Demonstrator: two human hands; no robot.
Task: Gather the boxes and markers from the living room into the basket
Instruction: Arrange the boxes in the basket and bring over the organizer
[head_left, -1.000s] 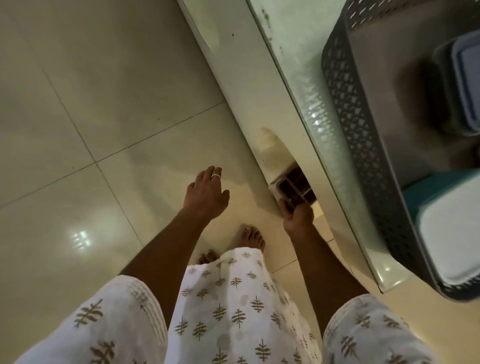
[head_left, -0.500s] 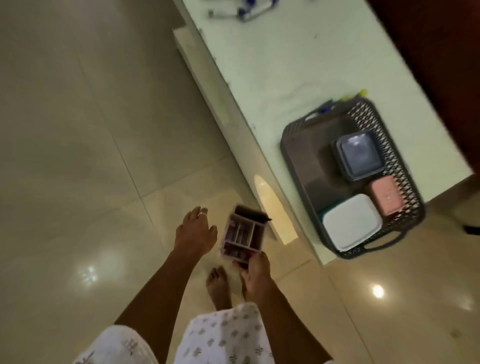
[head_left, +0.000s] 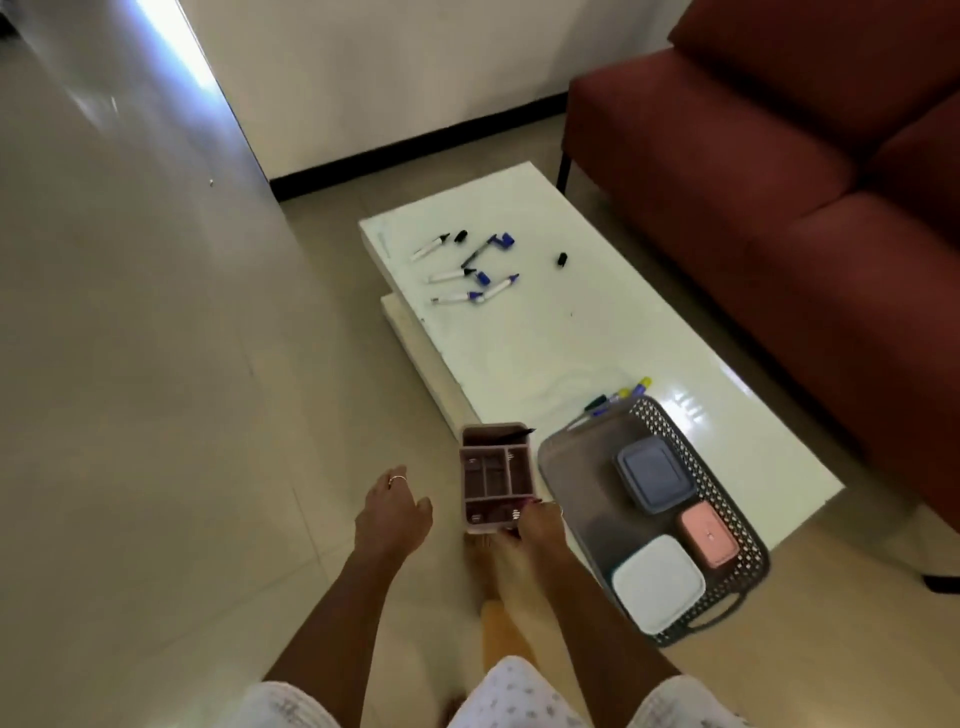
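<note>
My right hand (head_left: 537, 522) grips the near end of a pink divided box (head_left: 493, 475) and holds it above the floor, just left of the grey perforated basket (head_left: 571, 470). The basket sits on the near end of the white table and holds a blue-lidded box (head_left: 652, 473), a pink box (head_left: 709, 535) and a white-lidded box (head_left: 657, 582). My left hand (head_left: 392, 512) hangs empty with relaxed fingers, left of the pink box. Several markers (head_left: 462, 275) and loose caps lie scattered on the table's far end. A few more markers (head_left: 615, 400) lie just behind the basket.
The low white table (head_left: 561, 332) runs from near right to far left. A dark red sofa (head_left: 779, 182) stands to its right. A white wall with a black skirting (head_left: 405, 156) is at the back. Tiled floor (head_left: 156, 415) spreads to the left. My feet are below the box.
I have straightened up from under the table, and my right hand has lifted the pink divided box from floor level to beside the basket. The whole table has come into view.
</note>
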